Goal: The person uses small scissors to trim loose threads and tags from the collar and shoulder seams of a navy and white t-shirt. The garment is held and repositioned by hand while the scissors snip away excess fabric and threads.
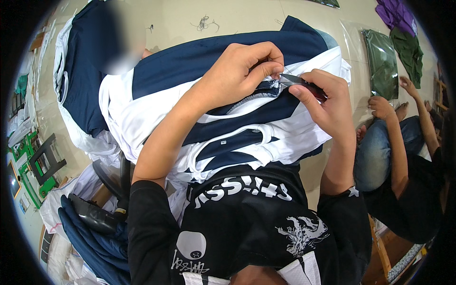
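A navy and white shirt (pixel 213 67) lies across my lap. My left hand (pixel 249 66) pinches the serged seam end (pixel 274 84) of the garment between thumb and fingers, with fine loose threads beside it. In my right hand (pixel 327 92) is a pair of thread snips (pixel 294 79), dark blades pointing left at the pinched seam. The blade tips are right by my left fingertips; whether they touch the thread cannot be made out. Nearer my body, a white collar (pixel 265 133) frames a navy inner back with a small label.
Loose thread scraps (pixel 205 24) lie on the tiled floor. At right, a seated person's hands (pixel 381 107) are near a plastic-wrapped green garment (pixel 383 66). More navy and white garments (pixel 85 71) are heaped at left, partly blurred. A green metal machine frame (pixel 32 167) stands beyond.
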Available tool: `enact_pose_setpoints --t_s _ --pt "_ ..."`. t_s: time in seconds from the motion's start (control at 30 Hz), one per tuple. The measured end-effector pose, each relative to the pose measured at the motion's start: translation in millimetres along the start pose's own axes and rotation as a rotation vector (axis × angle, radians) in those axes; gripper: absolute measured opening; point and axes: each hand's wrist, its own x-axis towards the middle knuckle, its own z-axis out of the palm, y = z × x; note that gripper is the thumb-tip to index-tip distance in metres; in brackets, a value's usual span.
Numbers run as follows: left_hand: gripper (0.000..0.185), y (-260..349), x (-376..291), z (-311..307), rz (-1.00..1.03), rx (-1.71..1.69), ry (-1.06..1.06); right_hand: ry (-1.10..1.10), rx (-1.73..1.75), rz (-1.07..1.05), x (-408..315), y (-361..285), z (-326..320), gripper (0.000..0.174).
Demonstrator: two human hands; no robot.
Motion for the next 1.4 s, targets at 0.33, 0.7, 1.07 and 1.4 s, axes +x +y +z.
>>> enact_pose_setpoints --t_s 0.33,0.7,1.07,1.4 --pt "0.009 0.2 0.9 0.4 -0.018 0.039 -0.007 0.007 0.011 0.005 1.1 -3.4 5.2 0.032" --pt "0.013 -2.3 0.1 -0.9 -0.069 0.014 -0.005 0.050 -0.035 -0.026 0.2 -0.6 5.4 0.031" --pt "0.017 -1.0 -1.5 -3.4 -0.103 -0.029 0.048 0.013 -0.005 0.014 1.1 -0.2 4.2 0.032" --pt "0.017 1.5 0.3 -3.0 -0.164 -0.020 0.037 0.142 -0.042 -0.079 -0.7 1.6 15.3 0.032"
